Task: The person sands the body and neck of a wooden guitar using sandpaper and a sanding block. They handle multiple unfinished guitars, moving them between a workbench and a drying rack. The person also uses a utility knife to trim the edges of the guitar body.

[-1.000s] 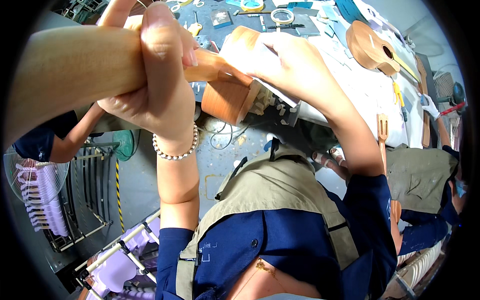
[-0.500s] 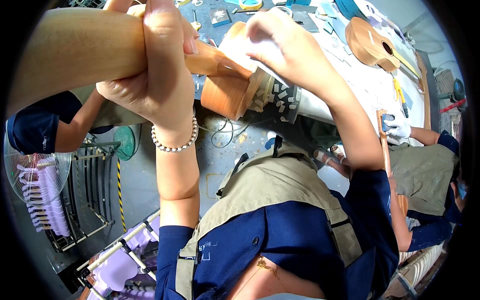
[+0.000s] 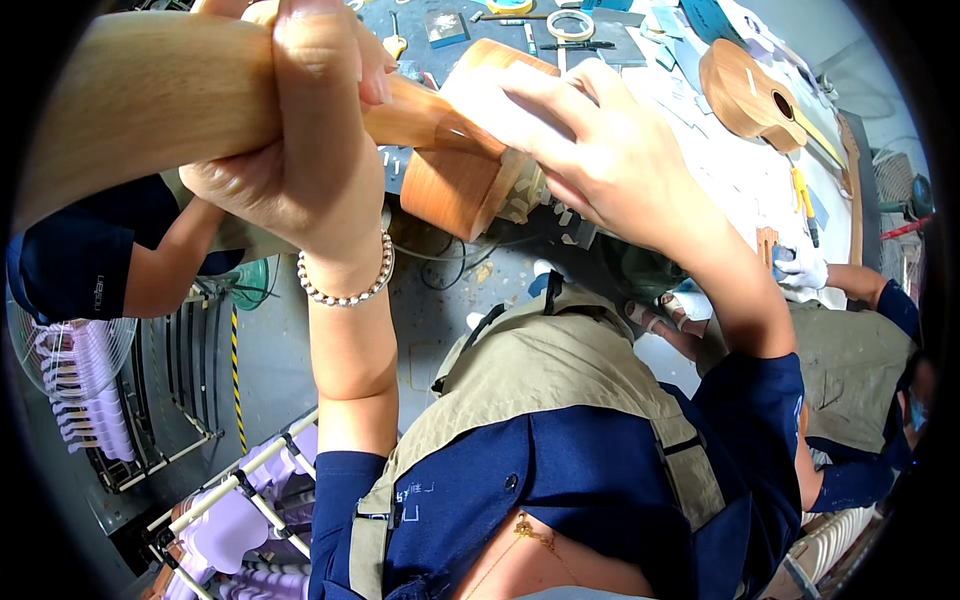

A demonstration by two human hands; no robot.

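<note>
Close to me at the upper left, my left hand (image 3: 300,130) is wrapped round the pale wooden neck (image 3: 170,90) of a small guitar-like instrument. Its reddish-brown body (image 3: 450,190) lies farther off, at the bench edge. Over the body's brightly lit face is my right hand (image 3: 620,160), fingers bent and partly apart. A glaring white patch by those fingers hides what they hold, if anything. Beneath the body, a support at the bench edge carries several small pale pieces (image 3: 570,225).
A small wooden guitar body (image 3: 745,90) lies on the bench at the right, near yellow-handled pliers (image 3: 803,195). A tape roll (image 3: 570,25) sits at the back. One co-worker's gloved hand (image 3: 800,265) is at right; another's arm (image 3: 180,260) at left. Racks (image 3: 220,500) stand behind.
My right hand has shifted down and its fingers have spread over the body. My left hand keeps its hold on the neck, moving slightly left. The co-worker's gloved hand at right has lowered slightly.
</note>
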